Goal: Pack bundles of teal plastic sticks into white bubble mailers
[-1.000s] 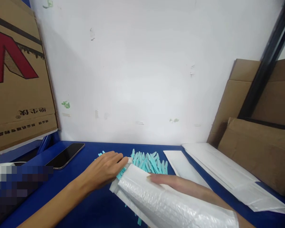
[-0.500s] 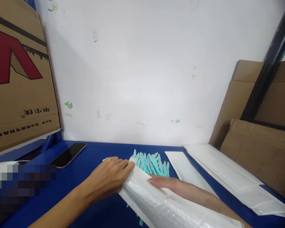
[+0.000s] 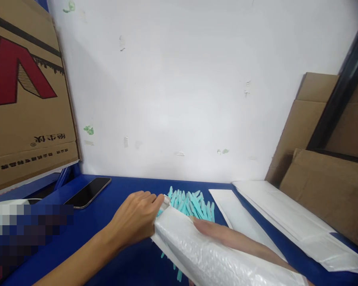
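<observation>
A white padded bubble mailer (image 3: 203,250) slants from the middle of the table toward the lower right. My left hand (image 3: 140,214) is closed on its upper left end, fingers curled around the edge. My right hand (image 3: 207,230) lies along the mailer's far side and holds it, with a thumb against the surface; most of its fingers are hidden. Behind and beneath the mailer lies a pile of turquoise, slim plastic sticks with pale tips (image 3: 193,202). A few more stick ends show below the mailer's near edge.
Flat white mailers (image 3: 286,222) lie stacked at right, beside a single white mailer (image 3: 235,206). A phone (image 3: 89,193) rests at left on the blue table (image 3: 119,188). Cardboard boxes (image 3: 32,119) stand left, with folded cardboard (image 3: 325,190) at right. A white wall rises behind.
My left hand has turned slightly and pulled at the mailer's end, where a folded bit now shows by the fingers. The view has shifted a little.
</observation>
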Available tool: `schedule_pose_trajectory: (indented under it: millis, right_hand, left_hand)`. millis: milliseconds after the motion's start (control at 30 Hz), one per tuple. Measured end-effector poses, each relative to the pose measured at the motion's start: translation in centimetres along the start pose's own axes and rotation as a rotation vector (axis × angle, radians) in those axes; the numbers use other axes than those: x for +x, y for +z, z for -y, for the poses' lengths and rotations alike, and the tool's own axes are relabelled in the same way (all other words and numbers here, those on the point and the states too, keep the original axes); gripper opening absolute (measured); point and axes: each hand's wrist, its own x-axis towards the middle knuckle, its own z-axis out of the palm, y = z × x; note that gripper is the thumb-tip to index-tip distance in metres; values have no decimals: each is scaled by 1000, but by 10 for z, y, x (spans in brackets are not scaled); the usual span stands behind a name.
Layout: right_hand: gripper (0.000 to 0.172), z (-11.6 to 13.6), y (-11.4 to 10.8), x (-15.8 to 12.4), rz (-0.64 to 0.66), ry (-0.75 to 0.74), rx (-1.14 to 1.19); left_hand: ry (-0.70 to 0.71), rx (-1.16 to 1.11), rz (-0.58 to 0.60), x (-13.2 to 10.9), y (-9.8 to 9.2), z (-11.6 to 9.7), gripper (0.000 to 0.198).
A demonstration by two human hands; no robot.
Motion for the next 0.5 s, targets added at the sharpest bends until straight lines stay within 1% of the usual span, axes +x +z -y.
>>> schedule_pose_trajectory:
  millis: [67, 133, 200, 267, 333, 433, 500]
  right_hand:
    - [76, -1, -1, 0, 46, 4, 79]
    - [78, -2, -2, -1, 60, 36, 130]
    - [78, -3, -3, -1, 50, 68, 145]
    - [74, -3, -2, -1, 25, 81, 149]
    - [70, -3, -1, 0, 2, 85, 155]
    - [67, -3, 2, 0, 13, 82, 192]
    - [67, -2, 4, -2, 31, 73, 224]
  left_hand:
    - [100, -63, -38, -1, 1, -1, 25]
    - [198, -118, -65, -2, 0, -2, 26]
    - [242, -130, -92, 0, -2, -3, 29]
    - [201, -98, -87, 2, -5, -4, 31]
    - [93, -38, -39, 5, -8, -5, 30]
    - [-80, 56, 19, 7, -10, -5, 32]
    - [-127, 88, 31, 6, -10, -5, 31]
